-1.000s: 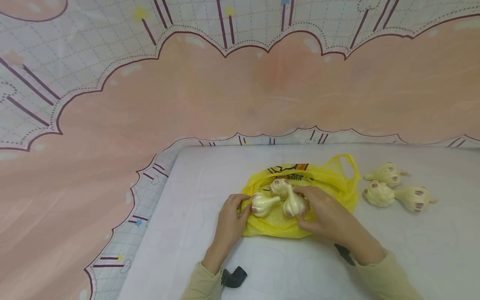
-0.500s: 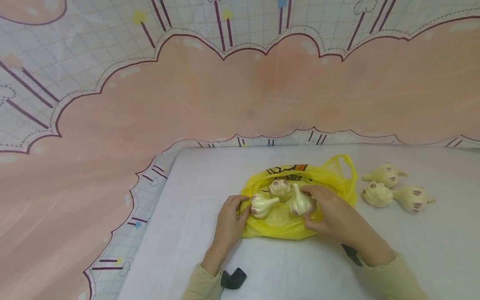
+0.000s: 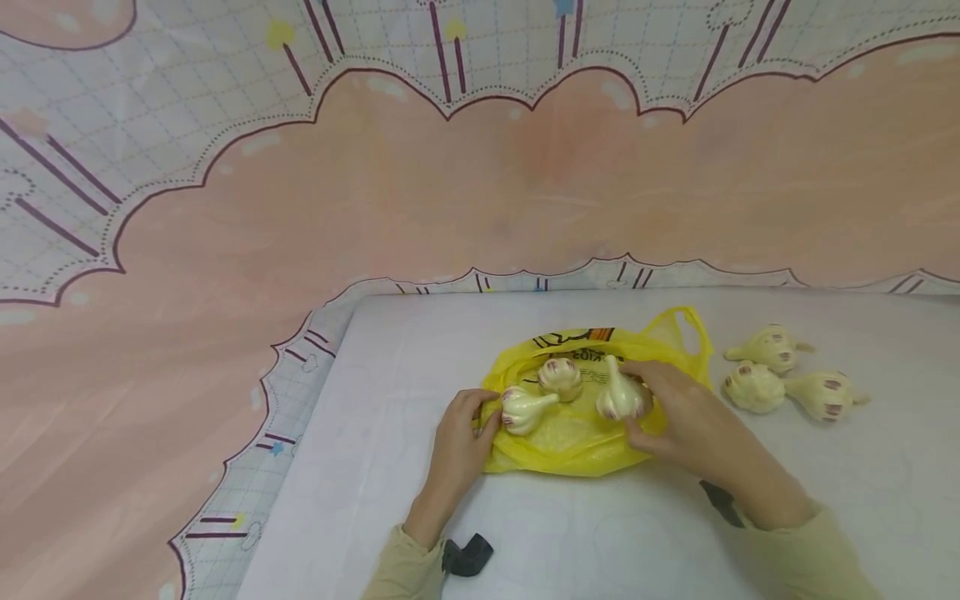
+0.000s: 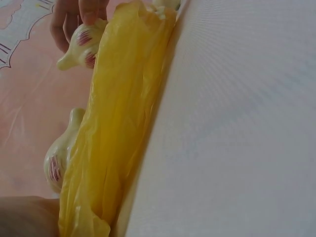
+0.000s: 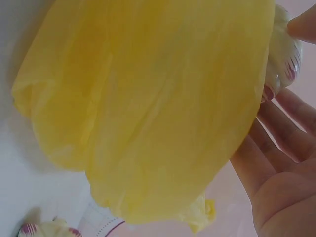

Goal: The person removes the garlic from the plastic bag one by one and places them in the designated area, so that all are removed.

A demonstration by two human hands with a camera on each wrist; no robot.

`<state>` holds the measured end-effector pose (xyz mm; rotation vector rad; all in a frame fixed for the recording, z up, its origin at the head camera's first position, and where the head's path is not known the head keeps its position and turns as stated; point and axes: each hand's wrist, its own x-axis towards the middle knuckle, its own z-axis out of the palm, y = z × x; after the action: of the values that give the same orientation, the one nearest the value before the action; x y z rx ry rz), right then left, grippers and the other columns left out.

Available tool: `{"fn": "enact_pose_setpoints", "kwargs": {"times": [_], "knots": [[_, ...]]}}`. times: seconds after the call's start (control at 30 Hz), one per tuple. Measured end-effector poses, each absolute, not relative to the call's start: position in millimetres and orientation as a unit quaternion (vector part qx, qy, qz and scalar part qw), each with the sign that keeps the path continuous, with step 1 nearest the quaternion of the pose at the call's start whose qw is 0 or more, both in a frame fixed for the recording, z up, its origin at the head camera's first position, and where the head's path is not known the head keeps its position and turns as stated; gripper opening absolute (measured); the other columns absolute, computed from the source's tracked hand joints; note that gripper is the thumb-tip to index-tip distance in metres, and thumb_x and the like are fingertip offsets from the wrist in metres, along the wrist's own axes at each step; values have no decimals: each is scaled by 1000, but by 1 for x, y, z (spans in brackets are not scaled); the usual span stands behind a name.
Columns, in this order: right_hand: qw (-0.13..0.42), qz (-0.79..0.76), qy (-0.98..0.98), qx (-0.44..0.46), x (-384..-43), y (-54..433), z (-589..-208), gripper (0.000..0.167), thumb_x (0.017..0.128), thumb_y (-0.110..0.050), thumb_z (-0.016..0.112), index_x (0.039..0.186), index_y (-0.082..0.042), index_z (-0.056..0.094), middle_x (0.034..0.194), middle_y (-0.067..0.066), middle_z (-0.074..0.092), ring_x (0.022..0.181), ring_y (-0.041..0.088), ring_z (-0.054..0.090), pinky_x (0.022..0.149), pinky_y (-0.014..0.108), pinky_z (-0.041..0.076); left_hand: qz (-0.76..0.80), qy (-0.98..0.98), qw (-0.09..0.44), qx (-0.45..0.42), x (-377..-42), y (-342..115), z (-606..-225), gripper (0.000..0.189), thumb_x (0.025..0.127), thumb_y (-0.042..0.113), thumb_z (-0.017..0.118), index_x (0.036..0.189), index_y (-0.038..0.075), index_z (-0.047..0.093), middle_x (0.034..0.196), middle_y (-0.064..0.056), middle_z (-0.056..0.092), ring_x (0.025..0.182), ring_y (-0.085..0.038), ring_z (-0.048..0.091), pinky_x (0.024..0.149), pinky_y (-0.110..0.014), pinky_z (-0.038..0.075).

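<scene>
A yellow plastic bag [image 3: 592, 454] lies with its mouth spread on the white table. My left hand [image 3: 461, 437] pinches the bag's left edge between thumb and fingers, right beside a garlic bulb [image 3: 523, 411]. A second garlic bulb [image 3: 559, 379] sits just behind that one, over the bag. My right hand [image 3: 686, 421] holds another garlic bulb [image 3: 622, 396] by its side over the bag's right half, neck pointing up. In the right wrist view, thumb and fingers reach around this held bulb [image 5: 284, 57], while the bag wall [image 5: 148, 108] covers part of it.
To the right of the bag, three more garlic bulbs [image 3: 772, 379] lie clustered on the white table [image 3: 397, 350]. A bag handle loop [image 3: 697, 321] sticks up at the back right. Behind the table hangs a patterned pink curtain [image 3: 480, 192].
My right hand has moved to the right with its garlic bulb, away from the other two in the bag. The left hand has stayed at the bag's edge.
</scene>
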<state>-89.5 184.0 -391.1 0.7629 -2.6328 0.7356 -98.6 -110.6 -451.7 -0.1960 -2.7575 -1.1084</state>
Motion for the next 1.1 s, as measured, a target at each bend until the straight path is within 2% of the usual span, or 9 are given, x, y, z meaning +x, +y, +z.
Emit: {"fn": "enact_pose_setpoints", "kwargs": {"times": [0.47, 0.77, 1.1], "knots": [[147, 249, -927, 240, -84, 199, -384, 61, 70, -13, 78, 126, -1, 56, 108, 6, 64, 84, 14, 54, 69, 34, 52, -370, -922, 85, -72, -98, -111, -451, 23, 95, 14, 68, 116, 7, 68, 117, -7, 63, 97, -18, 60, 85, -36, 52], [176, 235, -923, 250, -85, 207, -380, 62, 68, -13, 80, 125, -1, 57, 103, 4, 64, 81, 12, 53, 66, 32, 51, -370, -923, 81, -70, -98, -112, -451, 23, 94, 14, 69, 116, 7, 68, 118, -7, 63, 97, -18, 60, 85, -36, 52], [205, 237, -911, 270, -86, 213, -372, 63, 65, -11, 78, 123, 1, 57, 108, 9, 65, 85, 15, 55, 69, 37, 53, -368, -924, 80, -68, -98, -111, -450, 23, 94, 14, 68, 116, 7, 68, 117, -7, 63, 97, -18, 59, 85, -36, 52]]}}
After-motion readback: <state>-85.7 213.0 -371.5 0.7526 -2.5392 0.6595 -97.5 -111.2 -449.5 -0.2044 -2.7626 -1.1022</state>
